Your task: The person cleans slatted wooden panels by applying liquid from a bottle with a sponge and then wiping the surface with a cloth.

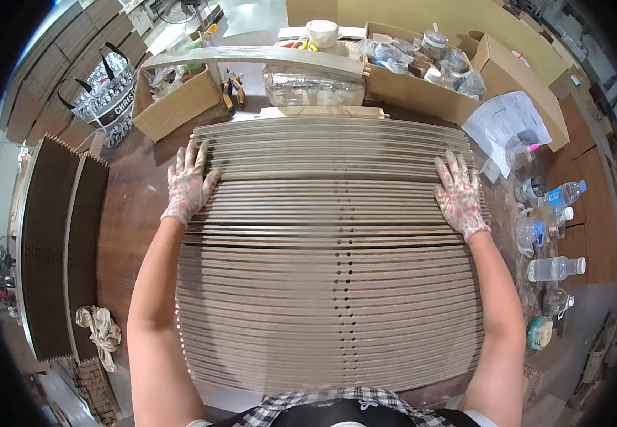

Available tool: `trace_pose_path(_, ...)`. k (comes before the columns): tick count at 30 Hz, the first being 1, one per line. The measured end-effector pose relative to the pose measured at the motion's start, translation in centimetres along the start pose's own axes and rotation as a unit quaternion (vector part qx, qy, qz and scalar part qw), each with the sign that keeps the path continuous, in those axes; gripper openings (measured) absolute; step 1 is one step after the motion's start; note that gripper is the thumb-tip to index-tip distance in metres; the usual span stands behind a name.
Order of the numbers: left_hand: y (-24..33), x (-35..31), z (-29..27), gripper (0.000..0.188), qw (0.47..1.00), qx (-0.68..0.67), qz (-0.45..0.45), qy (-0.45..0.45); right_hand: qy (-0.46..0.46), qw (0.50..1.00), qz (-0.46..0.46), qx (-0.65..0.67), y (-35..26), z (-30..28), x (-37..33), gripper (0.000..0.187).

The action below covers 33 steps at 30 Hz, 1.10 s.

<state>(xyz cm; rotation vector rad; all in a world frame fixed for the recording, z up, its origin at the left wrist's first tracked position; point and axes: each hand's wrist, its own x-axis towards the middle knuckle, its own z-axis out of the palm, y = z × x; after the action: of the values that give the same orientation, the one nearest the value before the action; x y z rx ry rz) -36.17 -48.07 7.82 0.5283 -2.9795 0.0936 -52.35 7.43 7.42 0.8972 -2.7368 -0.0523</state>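
Note:
Many long grey-brown slats lie side by side across the table in front of me, with small dark holes lined up near their middle. Spread over their far left ends is my left hand, in a pale glove with pink dots, its fingers apart. My right hand, gloved the same way, rests with fingers spread on the far right ends. Neither hand grips anything. Beyond the far slats lies a plastic-wrapped bundle, with a long pale strip reaching across above it.
Open cardboard boxes stand at the far left and far right. Pliers lie by the left box. Along the right edge are a paper sheet and several plastic bottles. More slats and a crumpled cloth are at left.

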Motion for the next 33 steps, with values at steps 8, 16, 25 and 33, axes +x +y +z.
trace_pose_path(8,-6.2,-4.5,0.6,0.078,0.936,-0.344,-0.057,0.054,0.069,0.988,0.107,0.084,6.3,-0.4,-5.4,0.06)
trace_pose_path(16,-5.6,-8.7,0.8,0.065,0.798,-0.584,-0.106,-0.103,-0.04,0.837,0.194,0.511,8.7,1.5,-10.1,0.064)
trace_pose_path(25,-4.4,-9.5,-0.6,0.057,0.825,-0.545,-0.103,-0.105,-0.043,0.861,0.235,0.45,8.7,1.4,-11.1,0.068)
trace_pose_path(33,-4.3,-9.7,-0.6,0.067,0.838,-0.521,-0.102,-0.128,-0.027,0.865,0.232,0.445,8.9,2.2,-12.5,0.063)
